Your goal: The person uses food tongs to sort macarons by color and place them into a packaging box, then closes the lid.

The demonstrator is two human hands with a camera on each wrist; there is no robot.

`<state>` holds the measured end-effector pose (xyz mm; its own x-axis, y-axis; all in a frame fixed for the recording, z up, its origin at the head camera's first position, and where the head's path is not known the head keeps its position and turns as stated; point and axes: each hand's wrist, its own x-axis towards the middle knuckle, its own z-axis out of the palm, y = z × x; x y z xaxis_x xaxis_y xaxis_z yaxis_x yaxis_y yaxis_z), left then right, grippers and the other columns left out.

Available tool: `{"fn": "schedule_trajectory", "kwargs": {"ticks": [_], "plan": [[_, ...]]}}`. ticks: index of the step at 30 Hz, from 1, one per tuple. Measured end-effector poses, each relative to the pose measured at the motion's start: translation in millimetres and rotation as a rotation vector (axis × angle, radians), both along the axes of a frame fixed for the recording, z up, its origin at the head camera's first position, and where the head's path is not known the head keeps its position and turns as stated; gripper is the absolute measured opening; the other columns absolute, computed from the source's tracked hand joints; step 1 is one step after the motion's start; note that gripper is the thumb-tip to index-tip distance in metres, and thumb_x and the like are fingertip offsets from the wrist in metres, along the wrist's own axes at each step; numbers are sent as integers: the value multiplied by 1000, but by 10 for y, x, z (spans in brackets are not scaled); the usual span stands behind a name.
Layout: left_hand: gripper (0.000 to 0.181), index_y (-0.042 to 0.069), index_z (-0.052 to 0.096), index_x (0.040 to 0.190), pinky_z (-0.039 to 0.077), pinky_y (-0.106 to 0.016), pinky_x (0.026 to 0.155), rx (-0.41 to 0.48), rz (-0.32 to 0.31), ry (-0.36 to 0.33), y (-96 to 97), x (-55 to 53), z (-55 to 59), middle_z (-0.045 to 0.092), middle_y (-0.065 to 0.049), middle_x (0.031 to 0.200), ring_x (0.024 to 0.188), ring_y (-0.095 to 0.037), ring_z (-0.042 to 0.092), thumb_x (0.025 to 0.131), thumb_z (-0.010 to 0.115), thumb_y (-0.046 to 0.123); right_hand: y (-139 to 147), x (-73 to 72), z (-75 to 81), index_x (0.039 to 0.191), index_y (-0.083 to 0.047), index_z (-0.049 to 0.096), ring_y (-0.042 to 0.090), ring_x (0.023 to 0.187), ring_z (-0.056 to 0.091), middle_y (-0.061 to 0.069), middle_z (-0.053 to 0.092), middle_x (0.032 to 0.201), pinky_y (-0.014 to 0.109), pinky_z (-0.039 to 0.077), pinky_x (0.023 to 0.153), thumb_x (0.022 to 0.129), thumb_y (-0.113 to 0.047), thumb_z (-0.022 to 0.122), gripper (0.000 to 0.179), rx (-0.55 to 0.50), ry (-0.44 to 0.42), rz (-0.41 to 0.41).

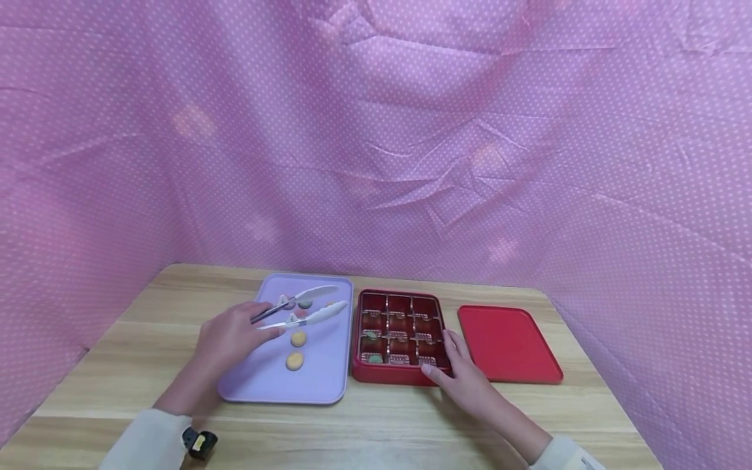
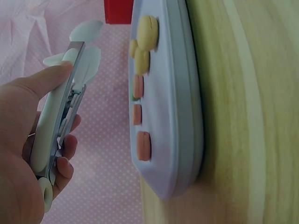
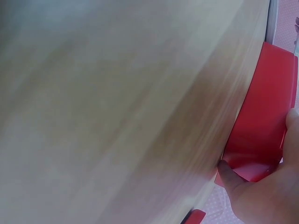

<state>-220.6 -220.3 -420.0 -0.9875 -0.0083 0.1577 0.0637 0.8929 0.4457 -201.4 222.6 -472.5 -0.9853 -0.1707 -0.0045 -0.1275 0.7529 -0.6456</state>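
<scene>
My left hand (image 1: 232, 336) grips a pair of tongs (image 1: 318, 293) with white tips and metal-and-white handles. Its tips are spread apart with nothing visible between them, above a lilac tray (image 1: 320, 388). Yellow macarons (image 1: 294, 361) lie on the tray, with a green macaron (image 1: 305, 304) farther back and pink macarons (image 2: 144, 145) in the left wrist view. My right hand (image 1: 467, 385) holds the near right corner of a red box (image 1: 382, 374), thumb on the near side and fingers along the right. Green macarons (image 1: 375, 359) sit in two left-hand compartments of its divided insert.
A flat red lid (image 1: 508, 343) lies on the wooden table (image 1: 329, 437), right of the box. Pink dotted cloth (image 1: 376, 163) hangs behind the table and at both sides. A black device (image 1: 201, 444) is strapped at my left wrist.
</scene>
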Motion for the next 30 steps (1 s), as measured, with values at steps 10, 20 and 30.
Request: {"fn": "schedule_trajectory", "kwargs": {"ticks": [10,20,30], "plan": [[82,13,57,143,38,-68,98,13,53,-76,-51,-206,-77,55,-20,146,134,-48,48,81,74,64,-7,10,12,163,-19,14,36,152,25,7,11,169,62,35,113,89,-69,60,100,-5,-8,-3],[78,12,56,144,39,-66,97,0,73,-86,-177,-344,-162,54,-21,146,132,-46,51,83,76,58,-19,21,26,163,-20,13,36,153,23,6,9,170,63,34,114,90,-68,60,99,-7,-14,-5],[74,12,57,143,39,-64,96,6,69,-95,-259,-363,-212,56,-19,145,127,-44,55,85,74,55,-21,21,26,163,-19,12,38,153,21,7,9,170,64,32,114,91,-66,60,99,-4,-15,-6]]}}
